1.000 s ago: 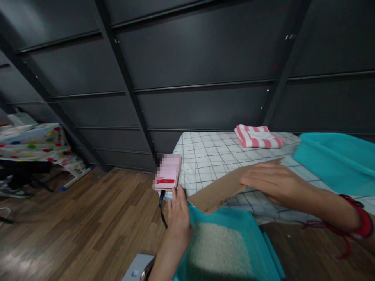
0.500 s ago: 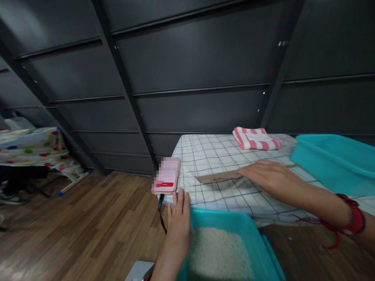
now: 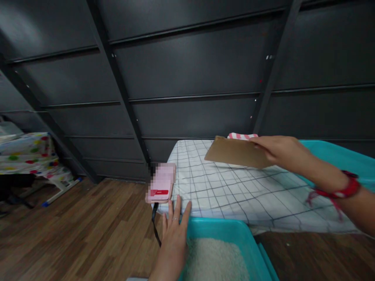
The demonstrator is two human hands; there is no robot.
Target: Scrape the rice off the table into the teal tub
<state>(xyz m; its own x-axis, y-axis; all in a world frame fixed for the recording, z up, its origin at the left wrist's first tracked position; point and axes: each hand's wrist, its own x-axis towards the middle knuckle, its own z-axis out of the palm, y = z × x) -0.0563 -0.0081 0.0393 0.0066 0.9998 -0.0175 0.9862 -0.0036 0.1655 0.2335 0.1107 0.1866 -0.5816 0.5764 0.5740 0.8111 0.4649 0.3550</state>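
My right hand [image 3: 279, 150] pinches a flat piece of brown cardboard [image 3: 238, 153] by its right end. The cardboard is held above the table, its broad face tilted toward me, and it covers most of a pink-and-white striped cloth [image 3: 243, 136]. With fingers spread, my left hand [image 3: 175, 238] lies at the left rim of a turquoise bin [image 3: 216, 226]; nothing is in its grasp. Pale, fine grains [image 3: 215, 259] fill the lower part of that bin. Just beyond my left fingertips, a pink device [image 3: 162, 181], partly pixelated, sits at the table's corner with a black strap hanging down.
A white checked cloth [image 3: 199, 183] covers the table. At its right end stands a second turquoise bin [image 3: 325, 154], partly behind my right arm. Dark metal panels [image 3: 190, 66] rise behind. Wooden floor [image 3: 114, 230] extends left toward another table with a dotted cloth [image 3: 26, 156].
My right hand has lifted the cardboard and turned it from nearly edge-on to showing its broad face. My left hand stays by the bin rim, its fingers more spread. The view has shifted slightly.
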